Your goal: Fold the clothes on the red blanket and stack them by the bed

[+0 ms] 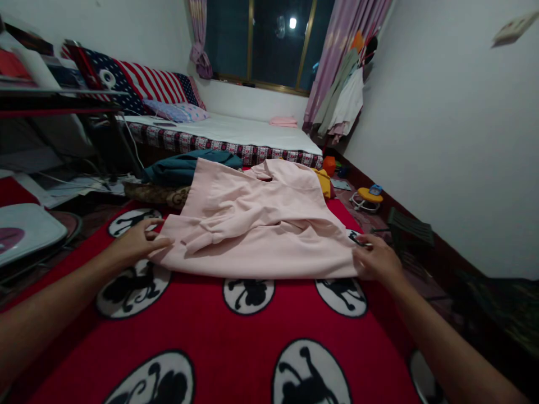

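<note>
A pale pink shirt (261,224) lies spread on a red blanket (236,342) with white ovals and black figures. Its lower edge is folded up toward the middle, and the collar opening faces the far side. My left hand (141,240) pinches the shirt's left near corner between thumb and fingers. At the opposite near corner, my right hand (379,258) grips the fabric, with some fingertips hidden by the cloth. Both arms reach in from the lower corners of the view.
Behind the shirt lie a teal garment (189,165), a brown patterned cloth (158,194) and a yellow garment (323,182). A bed (236,128) stands beyond. A white folding chair (25,233) is at left; a small yellow stool (369,195) and a dark folding stool (409,227) are at right.
</note>
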`<state>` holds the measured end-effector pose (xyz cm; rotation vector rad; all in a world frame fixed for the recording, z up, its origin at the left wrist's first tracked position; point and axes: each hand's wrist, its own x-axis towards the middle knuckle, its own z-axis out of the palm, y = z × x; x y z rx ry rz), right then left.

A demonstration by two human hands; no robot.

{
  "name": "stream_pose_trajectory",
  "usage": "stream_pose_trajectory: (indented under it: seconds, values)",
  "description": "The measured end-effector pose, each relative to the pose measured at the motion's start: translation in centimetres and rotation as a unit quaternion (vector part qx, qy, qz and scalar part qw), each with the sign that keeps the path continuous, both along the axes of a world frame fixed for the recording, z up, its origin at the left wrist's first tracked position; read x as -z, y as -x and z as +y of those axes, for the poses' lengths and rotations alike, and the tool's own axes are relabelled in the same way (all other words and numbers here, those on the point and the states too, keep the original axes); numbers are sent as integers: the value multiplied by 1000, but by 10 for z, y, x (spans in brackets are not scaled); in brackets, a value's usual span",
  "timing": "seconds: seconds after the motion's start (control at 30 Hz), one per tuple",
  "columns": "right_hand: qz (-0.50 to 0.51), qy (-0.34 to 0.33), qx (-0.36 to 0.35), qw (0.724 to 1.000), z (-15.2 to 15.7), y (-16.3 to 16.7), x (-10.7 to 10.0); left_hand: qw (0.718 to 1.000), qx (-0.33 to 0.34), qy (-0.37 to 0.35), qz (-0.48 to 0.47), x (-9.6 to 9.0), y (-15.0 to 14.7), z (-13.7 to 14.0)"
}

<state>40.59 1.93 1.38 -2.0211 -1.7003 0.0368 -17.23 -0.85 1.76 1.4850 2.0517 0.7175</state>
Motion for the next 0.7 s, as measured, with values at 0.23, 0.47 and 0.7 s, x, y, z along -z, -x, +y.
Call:
stream_pose_trajectory:
  seconds: [0.23, 0.47, 0.7]
  values:
    - [-23, -72, -150, 986, 41, 57, -1, 963, 34, -60, 259, -24, -37, 14]
    - [-28, -49, 12, 998, 68, 59, 2, 846, 107, -237, 465, -32, -70, -1]
    - [-67, -6, 28, 997, 66, 62, 20, 854, 271, -301, 327, -16, -97, 7]
